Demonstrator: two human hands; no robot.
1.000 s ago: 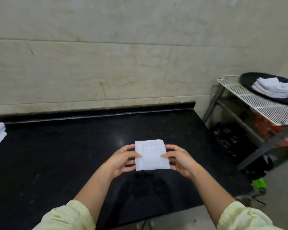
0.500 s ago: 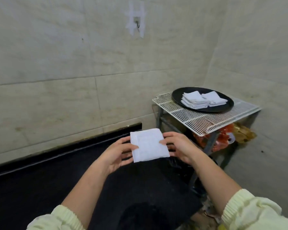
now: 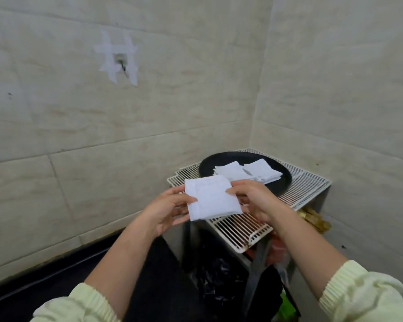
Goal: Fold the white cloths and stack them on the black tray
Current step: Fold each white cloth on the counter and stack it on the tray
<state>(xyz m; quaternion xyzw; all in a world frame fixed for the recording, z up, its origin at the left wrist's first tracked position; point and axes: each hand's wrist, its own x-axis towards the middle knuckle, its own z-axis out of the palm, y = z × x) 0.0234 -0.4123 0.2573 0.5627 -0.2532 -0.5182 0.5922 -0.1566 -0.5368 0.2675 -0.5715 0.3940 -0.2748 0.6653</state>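
both hands held 1 folded cloth [image 3: 212, 201] up, over the near part of the rack [image 3: 310, 181] and just before the front rim of the tray [image 3: 205, 167]. left hand [image 3: 168, 212] pinched the cloth's left edge, thumb on top, fingers [image 3: 180, 217] curled under it. right hand [image 3: 256, 198] pinched the right edge, thumb on top. on the tray lay 2 piles [image 3: 233, 171] of folded cloths, side by side & touching. tray sat on the rack in the room corner. black desk [image 3: 154, 287] at bottom left. a taped hook [image 3: 120, 59] on the wall.
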